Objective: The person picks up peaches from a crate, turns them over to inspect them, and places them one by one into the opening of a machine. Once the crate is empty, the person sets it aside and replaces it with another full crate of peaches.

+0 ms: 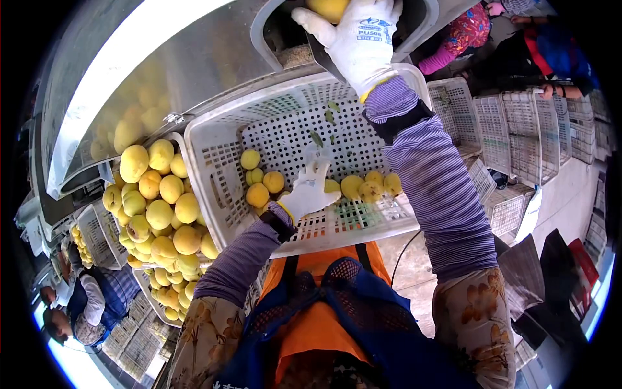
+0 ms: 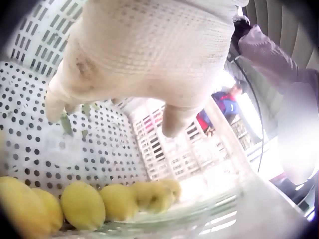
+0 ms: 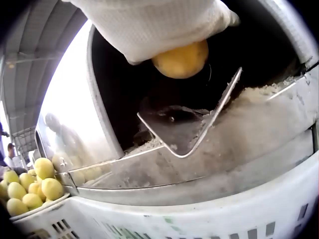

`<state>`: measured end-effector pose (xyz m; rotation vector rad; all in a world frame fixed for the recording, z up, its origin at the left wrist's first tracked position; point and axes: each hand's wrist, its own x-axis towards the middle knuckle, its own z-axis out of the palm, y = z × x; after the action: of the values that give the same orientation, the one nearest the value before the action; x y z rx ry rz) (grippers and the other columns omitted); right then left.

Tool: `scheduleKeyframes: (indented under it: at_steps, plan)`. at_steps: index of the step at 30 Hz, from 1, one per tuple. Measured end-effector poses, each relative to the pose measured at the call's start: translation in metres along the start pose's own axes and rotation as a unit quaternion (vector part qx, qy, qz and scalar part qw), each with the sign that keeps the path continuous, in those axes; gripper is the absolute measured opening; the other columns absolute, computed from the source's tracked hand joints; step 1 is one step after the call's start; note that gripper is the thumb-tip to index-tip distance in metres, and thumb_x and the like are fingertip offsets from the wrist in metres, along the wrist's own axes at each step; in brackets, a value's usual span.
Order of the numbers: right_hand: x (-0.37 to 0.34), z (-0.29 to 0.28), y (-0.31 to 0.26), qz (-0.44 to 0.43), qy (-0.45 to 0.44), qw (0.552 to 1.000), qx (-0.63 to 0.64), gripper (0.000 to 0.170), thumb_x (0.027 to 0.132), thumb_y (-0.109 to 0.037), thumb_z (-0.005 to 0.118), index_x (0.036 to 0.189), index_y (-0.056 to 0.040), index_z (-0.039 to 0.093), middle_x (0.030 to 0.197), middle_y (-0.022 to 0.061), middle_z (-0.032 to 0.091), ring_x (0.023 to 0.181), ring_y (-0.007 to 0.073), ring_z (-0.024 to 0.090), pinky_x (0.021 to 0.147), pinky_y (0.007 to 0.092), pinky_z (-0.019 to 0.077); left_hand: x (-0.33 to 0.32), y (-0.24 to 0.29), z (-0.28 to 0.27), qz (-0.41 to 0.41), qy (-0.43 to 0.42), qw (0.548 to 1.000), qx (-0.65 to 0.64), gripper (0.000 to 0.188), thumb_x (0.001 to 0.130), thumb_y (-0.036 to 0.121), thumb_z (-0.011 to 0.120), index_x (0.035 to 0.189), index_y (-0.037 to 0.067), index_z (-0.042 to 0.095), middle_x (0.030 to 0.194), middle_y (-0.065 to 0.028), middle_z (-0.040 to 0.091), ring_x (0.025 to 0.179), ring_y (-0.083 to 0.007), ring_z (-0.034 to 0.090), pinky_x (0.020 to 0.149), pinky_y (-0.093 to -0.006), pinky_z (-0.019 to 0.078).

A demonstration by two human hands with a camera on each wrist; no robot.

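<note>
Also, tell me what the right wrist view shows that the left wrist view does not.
Only the right wrist view: the V-shaped grey metal chute, the heaped yellow fruit, and the round yellow-orange fruit held by the right hand.

Only the left wrist view: the white-gloved left hand, the row of yellow fruit and the small green leaves.

Both: the white perforated plastic crate.

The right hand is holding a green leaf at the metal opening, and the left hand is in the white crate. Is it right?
No, the right wrist view shows the right hand holding a yellow fruit, not a leaf. The rest is right.
</note>
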<state>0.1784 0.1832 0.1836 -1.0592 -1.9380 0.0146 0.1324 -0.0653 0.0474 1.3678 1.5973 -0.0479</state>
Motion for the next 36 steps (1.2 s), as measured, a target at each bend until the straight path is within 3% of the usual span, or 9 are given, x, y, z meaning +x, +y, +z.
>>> scheduleKeyframes:
  at_steps: [3, 4, 7, 10, 15, 17, 22, 26, 36]
  plan:
    - [-0.054, -0.032, 0.009, -0.007, 0.040, 0.995, 0.087, 0.046, 0.082, -0.027, 0.077, 0.111, 0.0027, 0.057, 0.104, 0.0234, 0.061, 0.098, 0.0397, 0.058, 0.087, 0.0475, 0.0483, 0.026, -0.001, 0.049, 0.020, -0.091, 0.980, 0.173, 0.079, 0.086, 0.035, 0.067, 0.152, 0.010, 0.032, 0.139, -0.0225, 0.043, 0.127, -0.0415, 0.046, 0.102, -0.0573, 0.0413]
    - [-0.090, -0.048, 0.011, 0.097, -0.142, 0.978, 0.114, 0.038, 0.084, -0.020, 0.073, 0.113, 0.0006, 0.058, 0.101, 0.0202, 0.064, 0.097, 0.0370, 0.061, 0.087, 0.0473, 0.0486, 0.037, -0.008, 0.067, 0.037, -0.090, 0.970, 0.223, 0.074, 0.085, 0.030, 0.066, 0.150, 0.010, 0.036, 0.131, -0.0212, 0.049, 0.120, -0.0395, 0.052, 0.096, -0.0580, 0.0460]
    - [-0.196, -0.060, 0.035, 0.058, -0.680, 0.725, -0.090, 0.051, 0.084, -0.036, 0.066, 0.122, -0.0032, 0.056, 0.118, 0.0175, 0.062, 0.108, 0.0320, 0.061, 0.090, 0.0445, 0.0501, 0.057, -0.017, 0.098, 0.010, -0.044, 0.950, 0.310, 0.062, 0.087, 0.024, 0.064, 0.142, 0.006, 0.043, 0.125, -0.0189, 0.053, 0.114, -0.0359, 0.057, 0.088, -0.0533, 0.0526]
    - [-0.323, -0.043, 0.074, -0.043, -0.818, 0.560, -0.128, 0.060, 0.081, -0.038, 0.068, 0.129, -0.0037, 0.056, 0.131, 0.0201, 0.057, 0.122, 0.0331, 0.057, 0.101, 0.0429, 0.0481, 0.083, -0.042, 0.107, 0.025, -0.076, 0.967, 0.240, 0.049, 0.089, 0.019, 0.062, 0.133, 0.004, 0.048, 0.122, -0.0180, 0.053, 0.110, -0.0347, 0.059, 0.082, -0.0478, 0.0562]
    - [-0.205, -0.053, 0.062, 0.292, -0.641, 0.691, 0.161, 0.053, 0.083, -0.035, 0.069, 0.126, -0.0065, 0.057, 0.118, 0.0206, 0.064, 0.111, 0.0336, 0.063, 0.096, 0.0389, 0.0493, 0.087, -0.070, -0.010, -0.227, 0.106, 0.940, -0.231, 0.065, 0.088, 0.045, 0.065, 0.136, 0.005, 0.045, 0.125, -0.0233, 0.059, 0.113, -0.0338, 0.061, 0.089, -0.0458, 0.0544]
    - [-0.179, -0.062, 0.055, 0.348, -0.513, 0.703, 0.349, 0.058, 0.084, -0.021, 0.074, 0.135, -0.0053, 0.051, 0.117, 0.0141, 0.063, 0.106, 0.0217, 0.064, 0.093, 0.0315, 0.0508, 0.044, -0.062, -0.034, -0.116, 0.080, 0.710, -0.690, 0.063, 0.092, 0.054, 0.060, 0.137, 0.013, 0.048, 0.130, -0.0131, 0.057, 0.116, -0.0256, 0.059, 0.093, -0.0516, 0.0530]
    - [-0.127, -0.101, -0.018, 0.393, -0.347, 0.686, 0.504, 0.067, 0.079, -0.013, 0.078, 0.135, 0.0030, 0.044, 0.117, 0.0134, 0.057, 0.112, 0.0222, 0.057, 0.098, 0.0337, 0.0469, -0.039, 0.025, -0.078, 0.118, 0.110, 0.558, -0.814, 0.065, 0.089, 0.059, 0.062, 0.129, 0.008, 0.054, 0.123, -0.0103, 0.061, 0.115, -0.0260, 0.059, 0.098, -0.0535, 0.0486]
    - [-0.099, -0.128, -0.035, 0.224, -0.295, 0.867, 0.334, 0.072, 0.076, -0.017, 0.081, 0.134, 0.0033, 0.044, 0.120, 0.0206, 0.057, 0.113, 0.0329, 0.059, 0.099, 0.0389, 0.0466, -0.066, 0.048, -0.107, 0.167, 0.116, 0.587, -0.784, 0.062, 0.091, 0.055, 0.061, 0.128, 0.005, 0.054, 0.120, -0.0106, 0.062, 0.114, -0.0261, 0.060, 0.096, -0.0506, 0.0507]
    - [-0.046, -0.065, -0.028, 0.181, -0.165, 0.956, 0.161, 0.074, 0.073, -0.022, 0.080, 0.132, 0.0039, 0.044, 0.127, 0.0242, 0.055, 0.121, 0.0412, 0.054, 0.108, 0.0480, 0.0397, -0.068, 0.044, -0.131, 0.156, 0.090, 0.584, -0.792, 0.074, 0.090, 0.068, 0.053, 0.130, 0.006, 0.054, 0.118, -0.0150, 0.065, 0.111, -0.0329, 0.064, 0.087, -0.0472, 0.0555]
